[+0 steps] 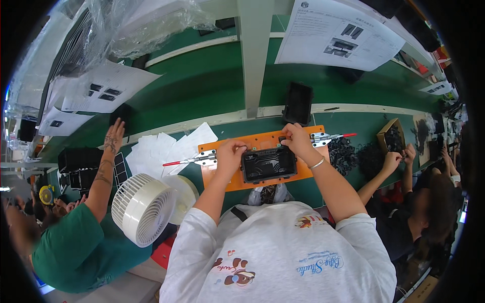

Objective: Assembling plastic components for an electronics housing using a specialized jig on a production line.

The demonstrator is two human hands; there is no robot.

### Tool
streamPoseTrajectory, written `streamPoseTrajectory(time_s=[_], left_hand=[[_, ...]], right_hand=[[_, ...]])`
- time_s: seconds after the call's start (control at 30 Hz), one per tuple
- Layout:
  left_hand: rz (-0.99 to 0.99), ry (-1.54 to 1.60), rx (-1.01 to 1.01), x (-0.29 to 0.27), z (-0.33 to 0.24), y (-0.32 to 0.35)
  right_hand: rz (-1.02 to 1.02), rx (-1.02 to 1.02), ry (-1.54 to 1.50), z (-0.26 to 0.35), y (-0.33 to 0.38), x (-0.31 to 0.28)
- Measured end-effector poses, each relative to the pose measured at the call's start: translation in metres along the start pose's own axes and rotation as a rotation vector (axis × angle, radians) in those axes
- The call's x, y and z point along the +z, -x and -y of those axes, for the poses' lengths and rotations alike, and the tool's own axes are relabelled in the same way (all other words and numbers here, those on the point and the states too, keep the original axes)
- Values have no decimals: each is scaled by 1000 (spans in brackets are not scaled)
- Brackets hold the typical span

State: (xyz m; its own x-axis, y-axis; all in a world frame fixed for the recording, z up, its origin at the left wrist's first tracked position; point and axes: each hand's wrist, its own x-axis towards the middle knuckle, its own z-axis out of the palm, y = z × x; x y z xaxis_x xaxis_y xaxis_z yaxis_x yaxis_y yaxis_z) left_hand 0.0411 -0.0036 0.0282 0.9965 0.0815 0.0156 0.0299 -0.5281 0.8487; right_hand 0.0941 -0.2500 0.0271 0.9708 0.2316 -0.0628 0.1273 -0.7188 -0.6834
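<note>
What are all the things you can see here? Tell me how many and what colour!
black plastic housing: one, black, seated on the orange plate
orange fixture plate: one, orange, on the green bench in front of the person
toggle clamps: two, silver with red handles, one at each end of the plate
black tray: one, black, on the belt behind the plate
desk fan: one, white, left of the person
paper sheets: a pile, white, left of the plate
small black parts: a heap, black, right of the plate
left hand: on the housing's left edge
right hand: on the housing's top right corner
</note>
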Motion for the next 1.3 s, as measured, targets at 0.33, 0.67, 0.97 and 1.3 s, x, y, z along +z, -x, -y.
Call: streamPoseTrajectory(time_s=[0.33, 0.67, 0.97, 1.3], left_hand=[[21, -289, 109, 21, -2, -7], [41, -270, 136, 21, 3, -12], [48, -374, 105, 28, 7, -11], [-150, -265, 438, 24, -20, 45]], right_hand=[[-123, -67, 6, -4, 8, 9], [-135, -49, 63, -2, 12, 12], [-167, -29, 145, 0, 16, 14], [-184, -487, 112, 36, 93, 16]])
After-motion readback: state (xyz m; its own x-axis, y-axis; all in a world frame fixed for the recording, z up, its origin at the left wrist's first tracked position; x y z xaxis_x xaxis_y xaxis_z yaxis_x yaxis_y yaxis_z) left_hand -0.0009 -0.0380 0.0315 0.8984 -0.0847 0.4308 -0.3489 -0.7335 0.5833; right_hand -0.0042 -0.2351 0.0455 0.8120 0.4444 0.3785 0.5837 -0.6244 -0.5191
